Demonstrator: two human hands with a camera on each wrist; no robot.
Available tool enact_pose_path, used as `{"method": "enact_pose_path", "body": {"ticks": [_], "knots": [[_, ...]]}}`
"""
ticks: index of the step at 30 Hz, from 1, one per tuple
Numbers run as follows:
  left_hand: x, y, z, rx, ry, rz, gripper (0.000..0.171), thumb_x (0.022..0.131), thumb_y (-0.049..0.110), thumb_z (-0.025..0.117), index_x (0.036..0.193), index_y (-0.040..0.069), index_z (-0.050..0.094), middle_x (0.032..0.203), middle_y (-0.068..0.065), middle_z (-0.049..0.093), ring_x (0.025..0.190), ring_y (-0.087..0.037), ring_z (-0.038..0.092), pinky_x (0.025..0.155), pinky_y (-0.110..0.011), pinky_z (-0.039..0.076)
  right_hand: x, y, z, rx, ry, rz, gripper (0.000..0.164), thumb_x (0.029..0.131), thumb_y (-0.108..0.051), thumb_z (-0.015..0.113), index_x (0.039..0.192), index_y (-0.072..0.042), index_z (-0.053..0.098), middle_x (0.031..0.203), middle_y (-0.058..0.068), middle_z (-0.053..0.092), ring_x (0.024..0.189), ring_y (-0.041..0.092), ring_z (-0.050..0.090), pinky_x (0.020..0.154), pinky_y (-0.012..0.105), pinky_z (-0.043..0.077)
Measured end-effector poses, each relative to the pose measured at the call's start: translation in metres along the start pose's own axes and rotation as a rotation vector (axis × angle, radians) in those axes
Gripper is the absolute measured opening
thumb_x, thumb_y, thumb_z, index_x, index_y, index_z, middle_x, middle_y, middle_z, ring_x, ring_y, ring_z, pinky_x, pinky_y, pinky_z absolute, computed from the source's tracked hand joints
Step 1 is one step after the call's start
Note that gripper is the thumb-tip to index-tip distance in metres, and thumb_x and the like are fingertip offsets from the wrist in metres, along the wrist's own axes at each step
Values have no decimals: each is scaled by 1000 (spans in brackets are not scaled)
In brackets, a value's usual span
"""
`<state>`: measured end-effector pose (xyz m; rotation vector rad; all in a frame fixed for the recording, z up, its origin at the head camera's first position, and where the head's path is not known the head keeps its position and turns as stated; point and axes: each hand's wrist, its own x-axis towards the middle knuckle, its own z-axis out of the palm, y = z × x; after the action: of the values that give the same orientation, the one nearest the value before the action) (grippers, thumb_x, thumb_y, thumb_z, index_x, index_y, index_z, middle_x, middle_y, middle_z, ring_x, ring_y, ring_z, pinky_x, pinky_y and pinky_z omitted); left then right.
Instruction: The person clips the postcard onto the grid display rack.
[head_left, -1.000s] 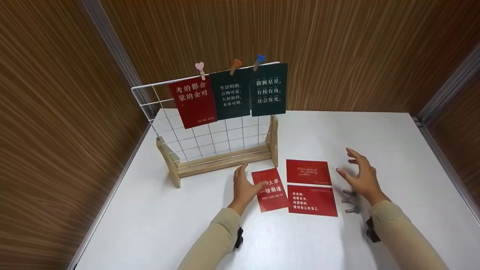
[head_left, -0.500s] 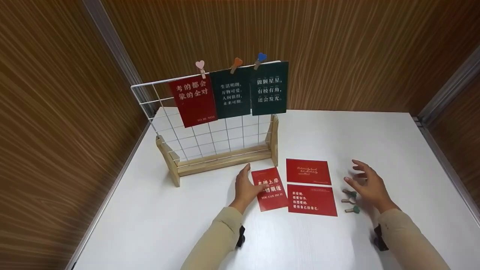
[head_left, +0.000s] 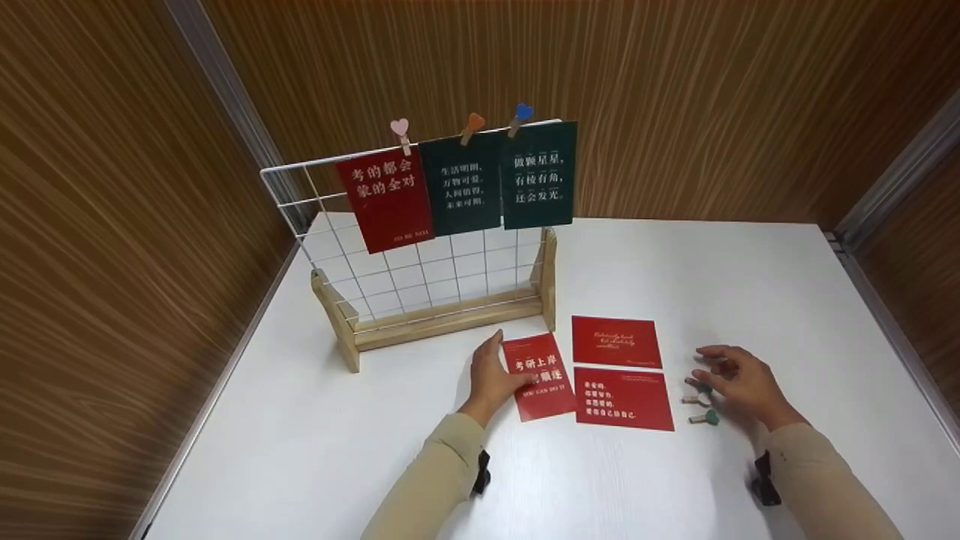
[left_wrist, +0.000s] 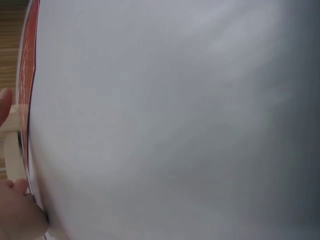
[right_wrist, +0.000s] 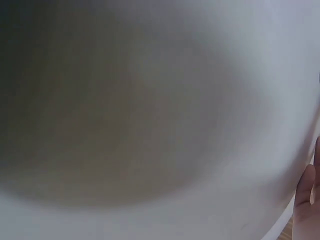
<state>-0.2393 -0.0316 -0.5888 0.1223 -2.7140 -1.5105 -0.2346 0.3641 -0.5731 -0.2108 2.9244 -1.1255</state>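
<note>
My left hand (head_left: 491, 379) lies at the left edge of a red card (head_left: 544, 401) printed with white characters, its thumb over the card and its fingers beside it. In the left wrist view, red card (left_wrist: 30, 50) shows edge-on beyond the table, with part of the hand (left_wrist: 20, 215). At the right, my right hand (head_left: 750, 386) hovers by several small wooden clothespins, thumb and forefinger apart. The farthest clothespin (head_left: 696, 385) is partly hidden under the thumb. A white-topped clothespin (head_left: 693, 400) and one with a green heart (head_left: 705, 418) lie nearer me.
Two more red cards, one farther (head_left: 615, 341) and one nearer (head_left: 624, 399), lie between the hands. A white wire grid (head_left: 450, 274) on a wooden stand (head_left: 450, 319) rises behind, holding a red card (head_left: 390, 206) and two green cards (head_left: 461, 187) by heart clothespins. Wood-grain panels (head_left: 637, 90) border the table.
My right hand has come down and nearer to me, toward the clothespins, its fingers drawing closer together. The left hand has barely shifted at the red card.
</note>
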Motion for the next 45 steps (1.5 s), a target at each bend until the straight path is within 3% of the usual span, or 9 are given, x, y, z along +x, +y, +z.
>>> {"method": "enact_pose_path", "body": {"ticks": [11,19,27,38,45], "knots": [[0,0,3,74,21,47,99,63,17,90,144,2,35,138,-16,44,129,-33,37,107,-46,31,-2,3,1,-19,-31,7,40,79,-33,78,107,-6,69,110,14,60,103,34,55,89,51,47],[-3,1,4,88,27,59,98,63,15,89,144,1,35,137,-18,44,128,-34,38,107,-47,30,-1,7,2,-44,-37,-18,27,78,-26,80,98,-10,74,103,9,60,100,28,55,84,33,50],[-4,0,4,48,48,65,95,64,10,88,143,0,36,136,-18,45,128,-35,38,107,-47,31,-1,7,2,-45,-29,-28,14,79,-16,78,92,-11,76,104,10,58,101,29,53,82,28,48],[-1,0,1,9,63,84,94,67,3,85,145,1,32,139,-18,41,129,-34,39,106,-45,33,0,7,3,-27,-10,-22,16,82,-23,77,92,-10,75,106,11,58,102,30,52,82,29,47],[0,-2,-2,1,65,132,92,69,0,83,145,-2,31,139,-18,40,126,-32,43,103,-41,38,-2,6,4,-27,-2,-19,18,83,-25,75,93,-10,75,106,11,59,101,28,53,79,21,47]]}}
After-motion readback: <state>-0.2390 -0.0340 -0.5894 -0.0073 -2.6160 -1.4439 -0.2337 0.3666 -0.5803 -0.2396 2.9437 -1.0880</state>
